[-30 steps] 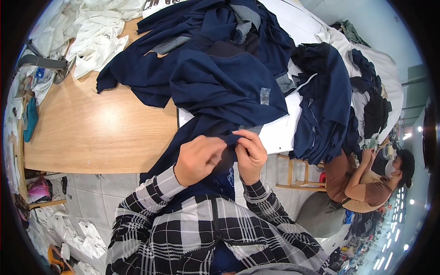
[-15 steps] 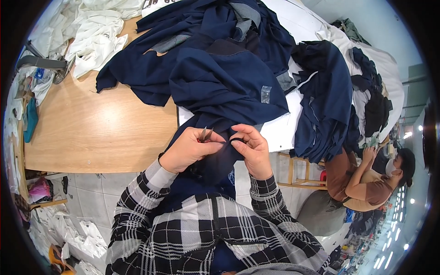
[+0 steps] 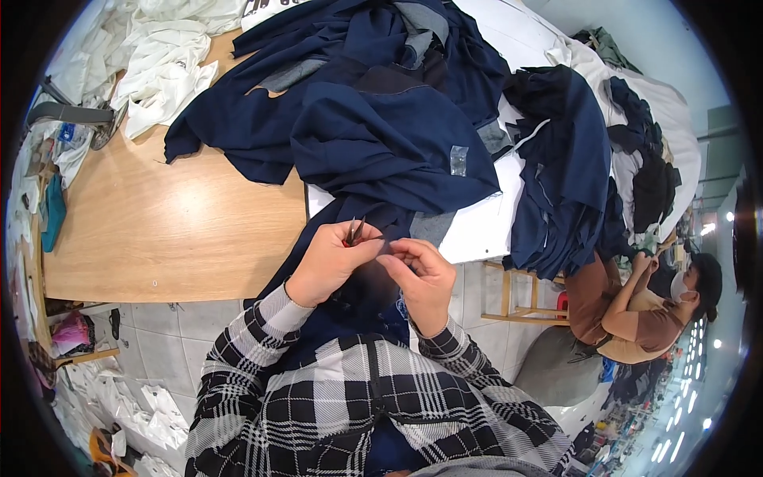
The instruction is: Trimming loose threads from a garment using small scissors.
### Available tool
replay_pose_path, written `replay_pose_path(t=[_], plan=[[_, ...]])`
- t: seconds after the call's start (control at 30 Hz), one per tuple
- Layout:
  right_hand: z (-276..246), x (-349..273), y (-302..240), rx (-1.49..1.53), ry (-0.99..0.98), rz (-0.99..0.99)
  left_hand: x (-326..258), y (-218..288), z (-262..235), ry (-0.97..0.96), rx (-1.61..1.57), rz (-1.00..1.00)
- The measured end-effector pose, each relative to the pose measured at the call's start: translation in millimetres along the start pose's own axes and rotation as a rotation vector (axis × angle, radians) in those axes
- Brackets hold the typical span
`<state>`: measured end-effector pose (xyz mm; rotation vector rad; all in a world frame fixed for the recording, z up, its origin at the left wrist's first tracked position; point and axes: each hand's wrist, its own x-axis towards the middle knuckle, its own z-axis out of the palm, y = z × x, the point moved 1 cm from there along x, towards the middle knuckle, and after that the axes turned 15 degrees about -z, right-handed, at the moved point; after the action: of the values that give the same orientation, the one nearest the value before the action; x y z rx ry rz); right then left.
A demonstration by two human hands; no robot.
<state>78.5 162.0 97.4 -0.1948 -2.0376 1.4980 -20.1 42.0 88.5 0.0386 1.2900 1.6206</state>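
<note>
Tucked in my left hand (image 3: 324, 262) is a pair of thread snips (image 3: 354, 232), their dark blades pointing up past the fingers. The same hand's thumb and finger pinch at the edge of dark navy cloth (image 3: 372, 282). Just to its right, my right hand (image 3: 427, 283) is closed, fingers curled and thumb in, on a bit of that cloth; exactly what lies in the fingers is partly hidden. From both hands the cloth falls over the table's near edge toward my lap. A large navy garment (image 3: 389, 143) with a small clear patch lies crumpled beyond them.
The wooden table (image 3: 159, 215) spreads to the left, with white garments (image 3: 167, 71) at its far side. More navy pieces (image 3: 556, 175) are heaped on the right. A wooden stool (image 3: 509, 294) stands below, and a masked person (image 3: 636, 306) sits at far right.
My right hand has dropped slightly and moved left, its fingers curling in more. The dark edge it held up has sunk lower. My left hand keeps the snips.
</note>
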Motion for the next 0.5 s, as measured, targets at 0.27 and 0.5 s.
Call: replay_pose_path(t=[0.27, 0.5], plan=[[-3.4, 5.8, -8.5, -0.155, -0.068, -0.036, -0.9, -2.5, -4.0, 0.064, 0.249, 0.151], [-4.2, 7.6, -8.2, -0.207, -0.078, -0.019, -7.6, 5.9, -2.0, 0.086, 0.426, 0.193]])
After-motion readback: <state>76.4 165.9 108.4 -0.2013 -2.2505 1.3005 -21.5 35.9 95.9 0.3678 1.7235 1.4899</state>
